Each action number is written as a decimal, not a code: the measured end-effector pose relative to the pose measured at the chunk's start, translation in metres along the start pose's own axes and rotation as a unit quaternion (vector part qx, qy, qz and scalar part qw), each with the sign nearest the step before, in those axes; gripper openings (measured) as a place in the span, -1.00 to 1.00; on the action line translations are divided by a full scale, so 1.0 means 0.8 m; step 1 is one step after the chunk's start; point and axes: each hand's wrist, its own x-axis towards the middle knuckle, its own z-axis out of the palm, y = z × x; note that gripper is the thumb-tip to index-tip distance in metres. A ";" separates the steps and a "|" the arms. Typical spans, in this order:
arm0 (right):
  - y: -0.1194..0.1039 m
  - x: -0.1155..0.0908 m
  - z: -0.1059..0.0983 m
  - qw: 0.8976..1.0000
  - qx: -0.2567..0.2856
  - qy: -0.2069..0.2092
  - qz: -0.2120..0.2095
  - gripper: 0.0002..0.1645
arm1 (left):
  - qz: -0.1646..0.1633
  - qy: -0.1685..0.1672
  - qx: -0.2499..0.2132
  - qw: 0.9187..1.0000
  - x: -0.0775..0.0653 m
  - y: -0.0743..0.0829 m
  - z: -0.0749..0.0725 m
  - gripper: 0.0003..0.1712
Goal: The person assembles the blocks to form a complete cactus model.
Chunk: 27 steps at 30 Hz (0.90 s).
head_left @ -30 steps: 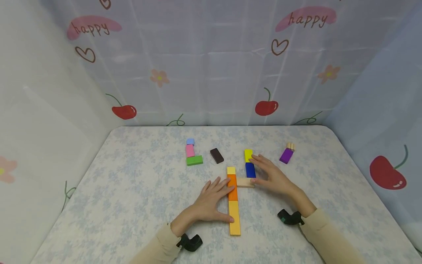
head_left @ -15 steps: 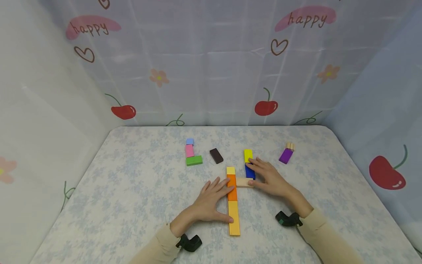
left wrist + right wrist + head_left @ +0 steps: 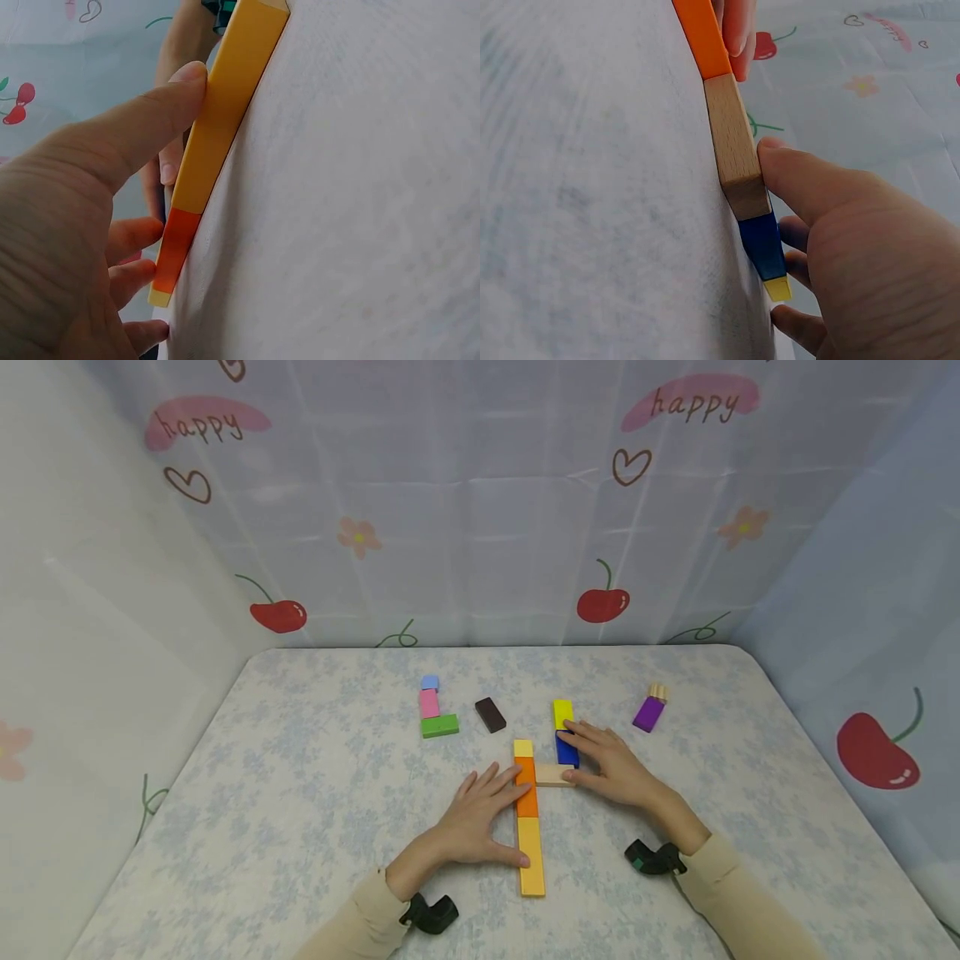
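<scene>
A straight row of flat blocks runs up the table: a long yellow-orange block, an orange block and a small pale yellow block. Spread over it from the left, my left hand lays its thumb on the long block and fingertips on the orange one. A plain wooden block juts right from the orange block. Above its right end, a blue block and a bright yellow block line up. My right hand touches the wooden block with its thumb, fingers extended over the blue block.
Farther back lie a green block, a pink block and a light blue block in an L. A dark brown block lies between. A purple block with small wooden pieces is at right.
My right hand has shifted slightly left and down, its fingertips passing from beside the bright yellow block onto the blue block. The left hand stays in place on the row.
</scene>
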 end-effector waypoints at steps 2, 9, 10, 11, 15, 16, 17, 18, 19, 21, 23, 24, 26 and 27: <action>0.000 0.000 0.000 1.000 0.001 0.000 0.001 -0.24 | 0.002 0.008 -0.004 1.000 0.001 0.001 -0.002 0.09; 0.002 -0.003 0.000 1.000 0.000 0.002 0.001 -0.24 | 0.001 0.148 -0.091 0.985 0.013 -0.001 -0.016 -0.13; 0.002 -0.003 -0.001 1.000 0.001 0.002 0.001 -0.24 | -0.001 0.176 -0.105 0.979 0.016 -0.002 -0.020 -0.16; 0.002 -0.003 -0.001 1.000 0.002 0.002 0.001 -0.24 | -0.003 0.202 -0.115 0.973 0.019 -0.004 -0.025 -0.19; 0.003 -0.003 0.000 1.000 0.002 -0.003 0.002 -0.23 | -0.008 0.276 -0.143 0.950 0.036 -0.019 -0.048 -0.27; 0.003 -0.003 0.000 1.000 0.002 -0.004 0.002 -0.23 | -0.014 0.285 -0.149 0.947 0.041 -0.023 -0.054 -0.27; 0.003 -0.003 0.000 1.000 0.002 -0.005 0.002 -0.23 | -0.019 0.290 -0.155 0.944 0.046 -0.028 -0.060 -0.27; 0.004 -0.002 0.000 1.000 0.002 -0.006 0.002 -0.23 | -0.026 0.293 -0.160 0.942 0.051 -0.033 -0.065 -0.27; 0.004 -0.002 0.001 1.000 0.001 -0.006 0.001 -0.23 | -0.031 0.294 -0.164 0.941 0.056 -0.038 -0.069 -0.26; 0.003 -0.002 0.000 1.000 0.003 -0.006 0.001 -0.23 | -0.043 0.288 -0.167 0.942 0.064 -0.048 -0.076 -0.23; 0.002 -0.002 0.000 1.000 0.004 -0.006 -0.001 -0.23 | -0.057 0.278 -0.169 0.944 0.072 -0.056 -0.080 -0.19; 0.002 -0.002 0.000 1.000 0.003 -0.006 -0.001 -0.23 | -0.063 0.270 -0.167 0.946 0.076 -0.059 -0.081 -0.17; 0.000 -0.002 -0.002 1.000 0.005 -0.007 -0.001 -0.23 | -0.076 0.254 -0.165 0.950 0.082 -0.065 -0.082 -0.13; 0.000 -0.001 -0.002 1.000 0.006 -0.008 0.000 -0.23 | -0.083 0.248 -0.165 0.951 0.085 -0.067 -0.082 -0.12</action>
